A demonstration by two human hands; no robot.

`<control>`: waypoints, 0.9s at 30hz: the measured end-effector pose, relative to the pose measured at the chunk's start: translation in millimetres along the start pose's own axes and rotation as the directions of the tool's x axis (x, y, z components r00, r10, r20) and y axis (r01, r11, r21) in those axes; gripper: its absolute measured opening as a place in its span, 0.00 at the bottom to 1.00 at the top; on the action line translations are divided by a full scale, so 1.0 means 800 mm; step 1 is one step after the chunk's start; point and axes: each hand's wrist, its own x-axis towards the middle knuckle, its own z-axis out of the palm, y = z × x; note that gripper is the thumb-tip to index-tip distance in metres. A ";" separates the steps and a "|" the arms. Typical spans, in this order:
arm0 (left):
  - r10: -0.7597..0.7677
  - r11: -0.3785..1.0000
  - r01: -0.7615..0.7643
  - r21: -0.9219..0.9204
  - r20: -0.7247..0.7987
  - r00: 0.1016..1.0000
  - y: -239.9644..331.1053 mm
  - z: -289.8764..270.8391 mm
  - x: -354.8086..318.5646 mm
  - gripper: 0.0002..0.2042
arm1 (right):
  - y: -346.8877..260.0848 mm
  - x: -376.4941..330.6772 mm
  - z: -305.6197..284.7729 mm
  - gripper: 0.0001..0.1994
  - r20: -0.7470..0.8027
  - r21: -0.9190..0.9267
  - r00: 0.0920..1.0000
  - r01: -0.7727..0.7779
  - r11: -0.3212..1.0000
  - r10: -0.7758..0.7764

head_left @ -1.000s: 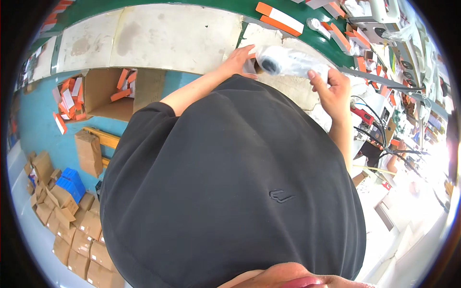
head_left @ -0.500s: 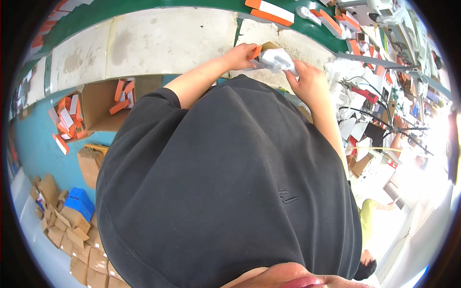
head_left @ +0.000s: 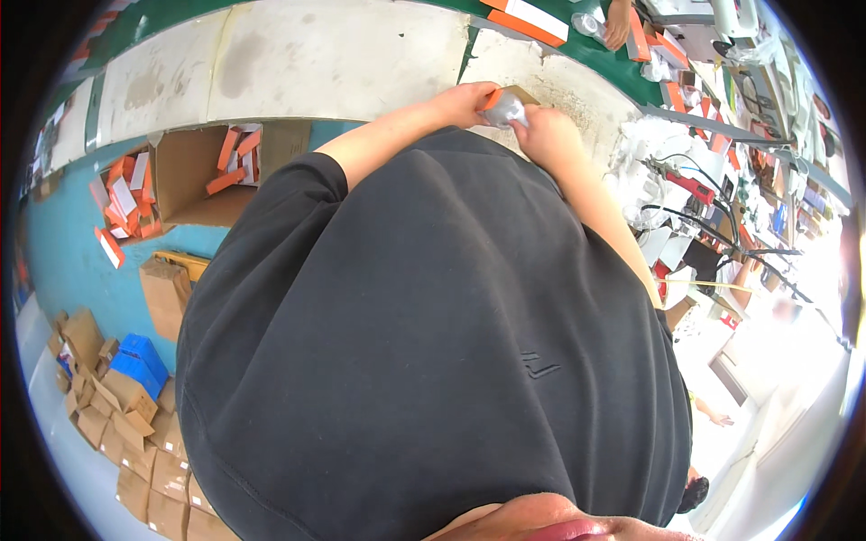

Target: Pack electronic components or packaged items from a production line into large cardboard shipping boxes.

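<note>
Hands meet just above the hem of our black shirt [head_left: 433, 361], over the pale concrete ledge [head_left: 343, 54] beside the green conveyor [head_left: 577, 36]. Our left hand [head_left: 465, 101] pinches a small orange box [head_left: 494, 97] by its end, fingers pressed together on the card. Our right hand [head_left: 546, 135] closes on a crumpled clear plastic bag [head_left: 511, 112] that sits at the mouth of that box, touching it; how much of the bag is already inside we cannot tell, since the fingers cover the opening.

We judge that we are in the middle of pushing the bagged piece into the box, or seating it there. The next move, as we read it, calls for the left hand to keep the box steady and its mouth open while the right hand works the loose plastic in without snagging it on the flap; the film looks slippery and springy, so it may bulge back out.

Below the ledge on our left stands an open brown carton [head_left: 194, 171] with orange and white boxes [head_left: 236, 158] lying in it, on a teal floor [head_left: 63, 261]. More flattened cartons [head_left: 117, 424] lie further down, near a blue crate [head_left: 140, 361]. On the conveyor rests a long orange and white box [head_left: 528, 18], and another person's hand [head_left: 618, 22] works beyond it.
</note>
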 end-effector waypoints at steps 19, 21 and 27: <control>-0.084 0.990 0.084 -0.114 0.006 0.996 -0.011 -0.007 0.004 0.37 | -0.010 0.065 0.027 0.12 0.153 -0.113 0.980 -0.107 0.988 0.124; -0.128 0.983 0.128 -0.133 0.007 0.992 -0.013 -0.012 0.011 0.38 | -0.002 0.063 0.005 0.13 0.168 -0.090 0.979 -0.098 0.991 0.112; -0.045 0.236 0.232 -0.944 0.228 0.973 0.020 -0.043 0.060 0.31 | 0.084 0.029 -0.039 0.17 -0.253 0.770 0.811 -0.161 0.617 0.527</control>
